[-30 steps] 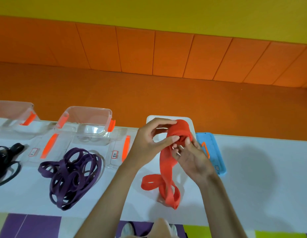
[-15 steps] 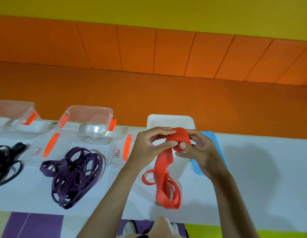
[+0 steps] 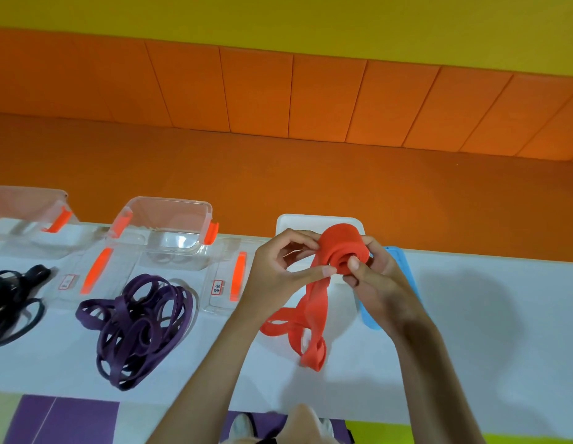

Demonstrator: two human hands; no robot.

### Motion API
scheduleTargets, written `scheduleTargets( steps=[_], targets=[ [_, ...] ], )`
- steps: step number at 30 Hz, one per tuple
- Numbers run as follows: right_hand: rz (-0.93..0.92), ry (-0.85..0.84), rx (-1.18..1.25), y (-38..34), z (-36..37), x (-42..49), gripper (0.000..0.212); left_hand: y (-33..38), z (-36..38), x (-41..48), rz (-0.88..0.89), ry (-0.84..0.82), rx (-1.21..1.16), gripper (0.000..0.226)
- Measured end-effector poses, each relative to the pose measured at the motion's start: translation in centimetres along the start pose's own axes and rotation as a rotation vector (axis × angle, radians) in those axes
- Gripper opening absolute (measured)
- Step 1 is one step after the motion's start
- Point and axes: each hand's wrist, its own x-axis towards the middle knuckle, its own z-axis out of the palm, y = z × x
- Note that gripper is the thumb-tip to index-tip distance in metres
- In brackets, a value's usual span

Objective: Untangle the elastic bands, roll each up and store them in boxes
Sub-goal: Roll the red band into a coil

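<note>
On the white worktop (image 3: 470, 331), both the left hand (image 3: 278, 270) and right hand (image 3: 373, 277) pinch a half-rolled, flat orange-red elastic band (image 3: 341, 248), its loose end trailing down.

Both forearms up, converging. My left hand (image 3: 278, 267) is curled, thumb and fingers pinching red band (image 3: 341, 248); right hand (image 3: 379, 278) grips its rolled end, thumb on core.

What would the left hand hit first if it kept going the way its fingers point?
The left hand points rightward at the rolled red band, which it pinches, so it meets that at once. Just beyond, as far as depth shows, is the right hand.
</note>
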Motion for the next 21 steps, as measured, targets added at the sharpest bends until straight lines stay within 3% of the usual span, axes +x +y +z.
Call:
scheduleTargets(
  steps=[2, 4, 10, 15, 21],
  targets=[
    [-0.061, -0.057, 0.103, -0.8, 0.1, 0.3, 0.047, 0.6, 0.5, 0.2, 0.043, 0.01, -0.029, 0.039],
    [-0.105, -0.068, 0.125, -1.4, 0.5, 0.4, 0.053, 1.3, 0.9, 0.5, 0.082, 0.036, -0.058, 0.039],
    [-0.109, -0.002, 0.141, -1.0, 0.6, 0.7, 0.032, 3.2, 1.2, 1.7, 0.123, 0.037, -0.063, 0.042],
    [-0.022, 0.016, 0.058, -0.6, -0.4, 0.6, 0.068, 2.1, 0.4, 1.5, 0.002, -0.009, -0.018, 0.043],
    [0.072, 0.001, -0.052, 0.9, -1.2, 0.5, 0.065, -0.2, -1.0, 1.0, -0.15, -0.074, 0.004, 0.043]
  ],
)
